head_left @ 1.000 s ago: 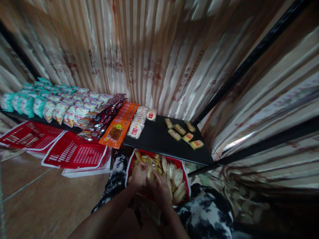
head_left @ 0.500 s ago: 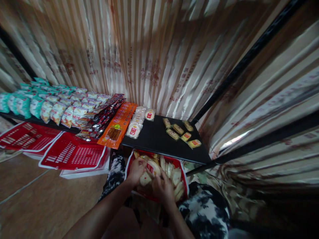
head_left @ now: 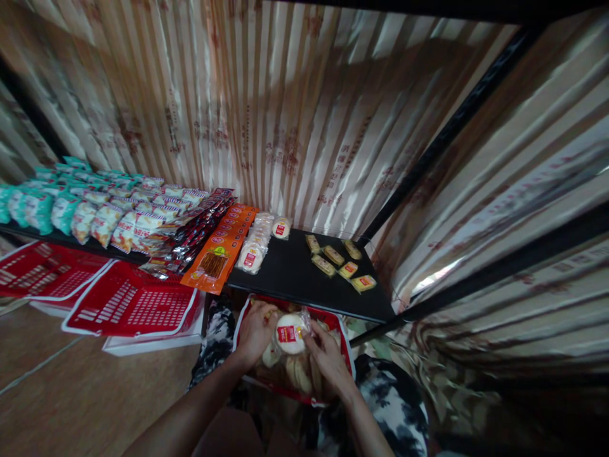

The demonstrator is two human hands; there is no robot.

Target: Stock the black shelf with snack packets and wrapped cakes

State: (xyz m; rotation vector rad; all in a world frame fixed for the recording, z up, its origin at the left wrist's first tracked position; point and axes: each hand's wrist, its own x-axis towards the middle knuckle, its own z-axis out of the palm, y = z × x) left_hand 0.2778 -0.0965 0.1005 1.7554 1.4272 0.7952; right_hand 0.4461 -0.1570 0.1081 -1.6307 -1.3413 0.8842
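Picking out seems in hand: over the red basket point(head_left: 351, 355) at six o'clock, a white packet point(head_left: 290, 334) is pinched by the right hand point(head_left: 330, 355); the grip of the left hand point(head_left: 255, 331) cannot be told. Steady support seems needed next.

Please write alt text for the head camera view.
A person's right grip holds a round white packet with a red label over a red basket of wrapped pieces, the left grip close beside it. Behind, a black shelf carries more packets, including an orange packet.
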